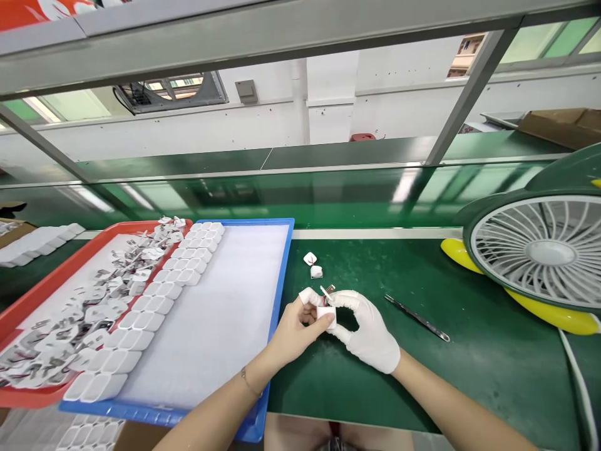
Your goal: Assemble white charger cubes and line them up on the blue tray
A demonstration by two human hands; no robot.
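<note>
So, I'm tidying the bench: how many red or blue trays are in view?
2. The red tray is at the left, partly cut off by the frame; the blue tray lies to its right, nearer the left hand. Others could be hidden beneath.

No text — label or number — can be read.

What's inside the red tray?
The red tray holds a jumbled heap of small white parts, with pale lining showing beside them. Whatever lies beneath the heap's upper pieces is covered.
</note>
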